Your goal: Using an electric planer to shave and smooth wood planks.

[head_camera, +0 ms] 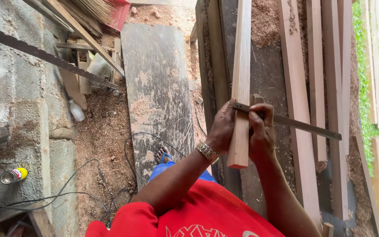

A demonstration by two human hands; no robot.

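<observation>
Nearest the camera I see a red shirt [198, 215] with pale print, cut off by the bottom edge. Two bare forearms rise from it. The left hand [221, 131], with a metal watch [207, 152] at the wrist, is curled around the left side of a pale wooden batten [241, 83]. The batten is square-sectioned and smooth-planed, its near end reddish, and it runs up out of the top edge. The right hand [261, 134] has its fingers closed over a thin dark metal square [294, 123], pressing the blade flat across the batten. The blade slants down to the right, well past the hand. A small wooden block shows just above the right fingers; I cannot tell whether it belongs to the square.

Below the hands, a sandalled foot [163, 155] stands on a dusty grey board [156, 87], with a black cable [123, 175] looping beside it over sawdust.

To the right, long planed planks [316, 66] lie side by side, sawdust heaped between them. Grass [365, 66] borders them.

To the left, a yellow spray can [14, 175] lies on concrete blocks, and a pale plastic bottle [76, 111] lies in the sawdust. At the far top I see broom bristles and a red dustpan [119, 13], both cropped.
</observation>
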